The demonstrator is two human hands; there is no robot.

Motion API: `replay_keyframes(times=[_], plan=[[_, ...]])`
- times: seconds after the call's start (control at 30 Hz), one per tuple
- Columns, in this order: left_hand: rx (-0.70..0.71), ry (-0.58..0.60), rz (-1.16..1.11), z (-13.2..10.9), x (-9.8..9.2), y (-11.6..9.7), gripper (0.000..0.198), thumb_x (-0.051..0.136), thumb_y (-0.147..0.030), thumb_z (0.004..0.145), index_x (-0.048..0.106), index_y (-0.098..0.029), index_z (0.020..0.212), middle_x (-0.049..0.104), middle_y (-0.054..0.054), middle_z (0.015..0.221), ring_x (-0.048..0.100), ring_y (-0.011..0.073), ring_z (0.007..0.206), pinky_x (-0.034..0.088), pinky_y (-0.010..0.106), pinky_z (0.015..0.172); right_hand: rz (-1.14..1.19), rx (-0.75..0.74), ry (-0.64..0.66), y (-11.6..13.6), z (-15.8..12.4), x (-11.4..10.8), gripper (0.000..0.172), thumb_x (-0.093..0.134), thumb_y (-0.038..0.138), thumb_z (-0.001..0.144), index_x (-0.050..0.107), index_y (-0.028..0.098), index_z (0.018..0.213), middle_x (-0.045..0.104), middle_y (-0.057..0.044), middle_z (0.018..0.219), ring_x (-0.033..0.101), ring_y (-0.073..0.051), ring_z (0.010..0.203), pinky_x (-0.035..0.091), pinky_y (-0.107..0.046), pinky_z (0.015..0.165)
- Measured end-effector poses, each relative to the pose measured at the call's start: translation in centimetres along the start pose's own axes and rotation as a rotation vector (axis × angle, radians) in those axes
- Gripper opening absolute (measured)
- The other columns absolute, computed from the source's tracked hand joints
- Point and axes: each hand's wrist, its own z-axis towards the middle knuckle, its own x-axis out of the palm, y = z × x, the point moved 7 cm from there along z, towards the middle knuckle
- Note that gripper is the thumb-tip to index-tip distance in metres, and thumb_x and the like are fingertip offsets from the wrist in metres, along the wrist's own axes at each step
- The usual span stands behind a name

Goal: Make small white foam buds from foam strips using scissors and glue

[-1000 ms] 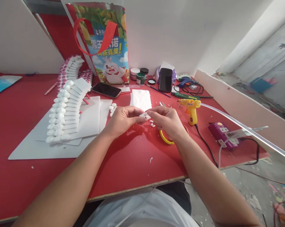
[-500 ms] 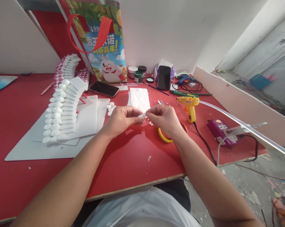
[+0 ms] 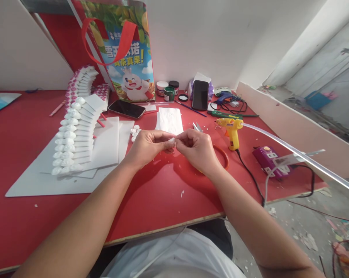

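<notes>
Between the fingertips of my left hand point(image 3: 151, 146) is a small white piece point(image 3: 171, 140), pinched by thumb and index finger. My right hand point(image 3: 196, 148) is closed, its fingertips pressed at the right side of the same piece. Just behind the hands lies a stack of white sheets point(image 3: 169, 120). Several small white rolled pieces point(image 3: 135, 133) sit left of it, beside my left hand. Scissors point(image 3: 213, 158) with red and yellow handles lie partly hidden under my right hand and wrist, blades pointing away.
A curved row of white pieces point(image 3: 68, 143) rests on white boards point(image 3: 26, 181) at left. Behind stand a printed bag point(image 3: 133, 58), phones point(image 3: 127, 109) and paint jars point(image 3: 169, 94). Rightward are a yellow glue gun point(image 3: 233, 133) and a purple box point(image 3: 269, 162).
My right hand has shifted slightly left, closer to my left fingertips, and covers more of the white piece. More of the scissors' red handle and blades now shows.
</notes>
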Motion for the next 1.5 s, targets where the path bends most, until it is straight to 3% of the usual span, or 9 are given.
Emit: replay_keyframes(times=[0.2,0.43,0.63,0.77,0.9,1.07,1.3,1.43,1.5], plan=[[0.012,0.015,0.044,0.1,0.0,0.0,0.038,0.094,-0.046,0.065,0.083,-0.017,0.086,0.075,0.004,0.071,0.069,0.0167,0.064,0.06,0.03,0.068,0.019,-0.013,0.027,0.0,-0.1,0.0,0.018,0.058,0.027,0.086,0.066,0.016,0.074,0.06,0.001,0.062,0.047,-0.01,0.056,0.034,-0.025,0.055],[0.075,0.022,0.074,0.1,0.0,0.0,0.032,0.088,-0.044,0.075,0.082,-0.016,0.087,0.074,0.004,0.072,0.065,0.0141,0.063,0.056,0.026,0.065,0.214,0.008,0.054,0.0,-0.3,0.2,0.021,0.05,0.023,0.089,0.066,0.016,0.077,0.06,0.001,0.066,0.048,-0.009,0.056,0.038,-0.026,0.057],[0.084,0.028,0.08,0.2,-0.1,0.4,0.026,0.084,-0.04,0.079,0.078,-0.016,0.085,0.073,0.004,0.073,0.063,0.0131,0.061,0.053,0.025,0.062,0.247,0.004,0.047,-0.1,-0.3,0.4,0.02,0.05,0.022,0.089,0.065,0.016,0.077,0.062,0.001,0.067,0.051,-0.01,0.058,0.04,-0.026,0.058],[0.081,0.008,0.095,0.1,-0.1,0.5,0.025,0.084,-0.04,0.079,0.076,-0.017,0.084,0.071,0.002,0.07,0.061,0.0126,0.059,0.05,0.025,0.059,0.163,-0.013,0.048,0.3,-0.4,0.4,0.021,0.048,0.019,0.088,0.065,0.016,0.077,0.061,0.001,0.066,0.051,-0.01,0.058,0.04,-0.026,0.059],[0.091,-0.008,0.152,0.0,-0.1,0.5,0.026,0.084,-0.041,0.079,0.075,-0.017,0.083,0.069,0.001,0.067,0.06,0.0131,0.058,0.05,0.025,0.059,0.001,-0.131,0.029,1.1,-0.5,0.2,0.022,0.046,0.017,0.089,0.064,0.017,0.077,0.062,0.001,0.067,0.052,-0.011,0.061,0.039,-0.026,0.063],[0.107,0.016,0.153,0.2,-0.1,1.0,0.028,0.082,-0.044,0.081,0.076,-0.018,0.088,0.073,0.003,0.076,0.068,0.0163,0.07,0.054,0.027,0.07,-0.157,-0.246,0.05,1.4,-0.8,0.7,0.025,0.044,0.02,0.094,0.064,0.017,0.079,0.063,-0.003,0.071,0.053,-0.013,0.063,0.038,-0.027,0.065],[0.14,-0.071,0.082,0.4,-0.7,0.5,0.036,0.088,-0.048,0.074,0.077,-0.017,0.09,0.075,0.004,0.078,0.069,0.0174,0.072,0.056,0.028,0.068,-0.379,-0.382,0.075,1.6,-1.4,1.9,0.03,0.04,0.025,0.1,0.064,0.017,0.084,0.061,-0.006,0.077,0.053,-0.015,0.066,0.036,-0.029,0.063],[0.119,-0.022,-0.022,0.5,-0.2,0.2,0.035,0.09,-0.044,0.071,0.079,-0.017,0.09,0.074,0.003,0.073,0.068,0.0159,0.066,0.058,0.029,0.068,-0.21,-0.402,-0.015,2.1,-1.4,0.7,0.029,0.044,0.024,0.099,0.063,0.018,0.078,0.061,-0.003,0.072,0.053,-0.013,0.064,0.039,-0.028,0.064],[0.083,-0.039,-0.12,0.5,-0.4,0.3,0.035,0.092,-0.042,0.069,0.079,-0.016,0.089,0.073,0.002,0.069,0.067,0.0149,0.062,0.058,0.028,0.065,-0.067,-0.327,-0.103,1.8,-1.1,-0.3,0.03,0.046,0.026,0.1,0.066,0.018,0.08,0.06,-0.001,0.068,0.054,-0.013,0.063,0.042,-0.027,0.064]])
